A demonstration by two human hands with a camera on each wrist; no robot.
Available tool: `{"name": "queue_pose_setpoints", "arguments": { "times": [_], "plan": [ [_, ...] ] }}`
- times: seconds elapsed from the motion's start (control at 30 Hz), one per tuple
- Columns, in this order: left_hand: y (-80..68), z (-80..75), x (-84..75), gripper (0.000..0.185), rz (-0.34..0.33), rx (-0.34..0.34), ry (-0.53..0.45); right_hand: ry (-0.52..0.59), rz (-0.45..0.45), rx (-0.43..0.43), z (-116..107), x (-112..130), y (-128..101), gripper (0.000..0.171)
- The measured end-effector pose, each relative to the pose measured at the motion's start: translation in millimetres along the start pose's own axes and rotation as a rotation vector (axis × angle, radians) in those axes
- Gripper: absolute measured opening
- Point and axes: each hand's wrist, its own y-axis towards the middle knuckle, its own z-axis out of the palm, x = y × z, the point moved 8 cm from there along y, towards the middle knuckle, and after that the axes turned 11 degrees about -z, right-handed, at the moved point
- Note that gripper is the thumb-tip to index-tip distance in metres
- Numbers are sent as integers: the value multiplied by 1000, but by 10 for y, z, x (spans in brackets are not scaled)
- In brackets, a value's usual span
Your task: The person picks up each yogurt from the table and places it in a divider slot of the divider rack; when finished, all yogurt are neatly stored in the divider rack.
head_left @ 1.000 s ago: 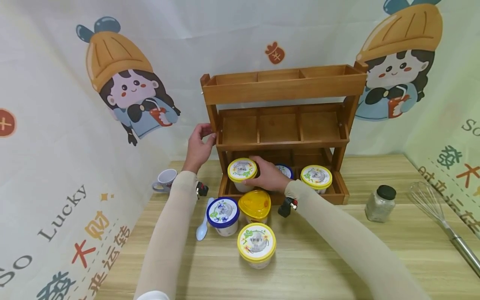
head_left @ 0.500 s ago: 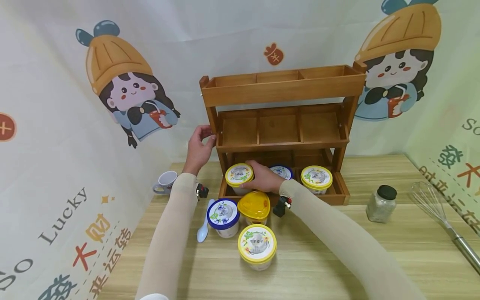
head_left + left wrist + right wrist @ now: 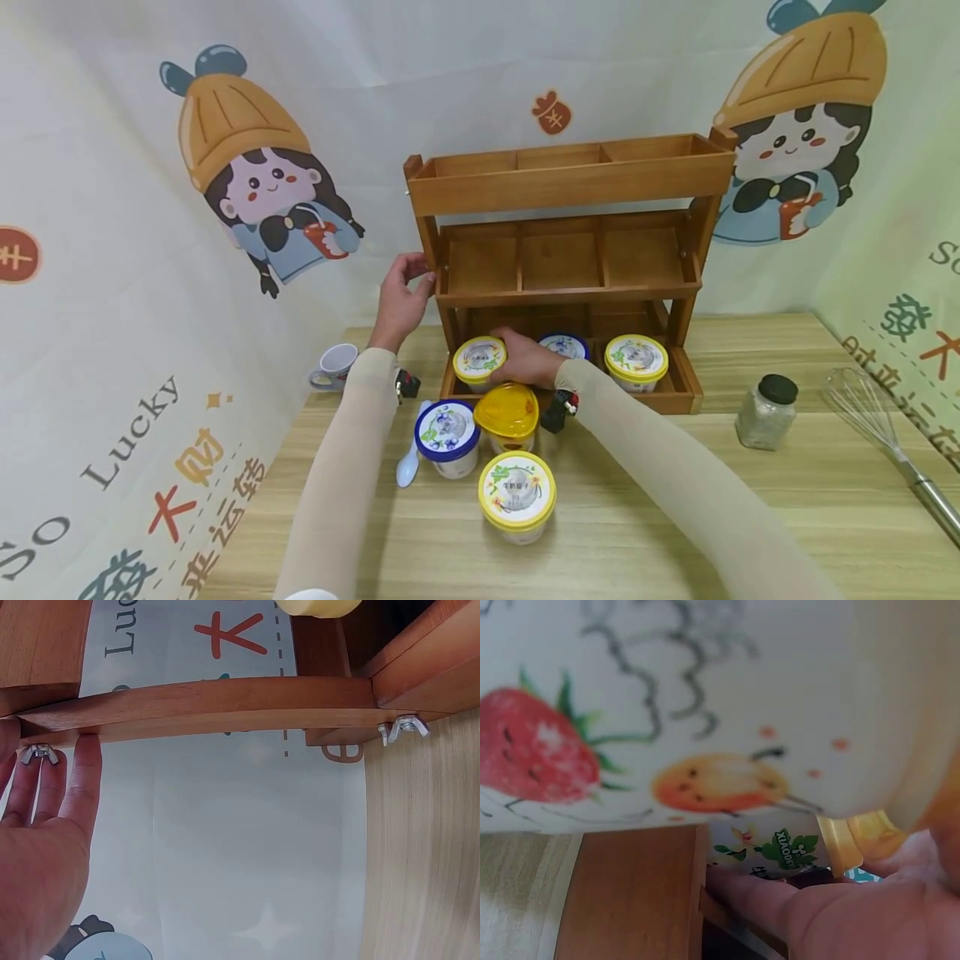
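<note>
Yellow-lidded tub (image 3: 478,357): bottom tier, left end, wooden rack (image 3: 573,193). Right hand (image 3: 525,358): fingers clamped round tub. Left hand (image 3: 402,304): fingers straight, touching rack's side. Step, apparently: seating the tub; next move likely calls for a level release.

From where I stand, the brown wooden rack (image 3: 566,190) is upright, just right of centre, its three tiers divided into compartments. Near mid-frame, at the bottom tier's left end, the white tub (image 3: 478,357) has its yellow-rimmed, leaf-printed lid on, facing up; its base is hidden.
</note>
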Motion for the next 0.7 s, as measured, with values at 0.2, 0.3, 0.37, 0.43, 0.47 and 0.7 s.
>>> {"name": "queue_pose_setpoints", "arguments": {
  "times": [0.2, 0.3, 0.37, 0.43, 0.47, 0.7],
  "plan": [
    [-7, 2, 3, 34, 10, 0, 4, -6, 20, -25, -17, -10, -15, 94],
    [0, 6, 3, 34, 10, 0, 0, -38, 13, -50, -53, 18, -34, 90],
    [2, 7, 1, 34, 6, 1, -2, -60, 6, -61, -80, 53, -45, 88],
    [6, 2, 1, 34, 3, -1, -6, -75, 1, -64, -97, 77, -51, 88],
    [5, 0, 3, 34, 0, -2, -3, -80, -1, -63, -103, 88, -54, 87],
    [-3, -3, -17, 35, 11, -2, -1, -41, -15, -68, -141, 145, -105, 86]
  ]
}}
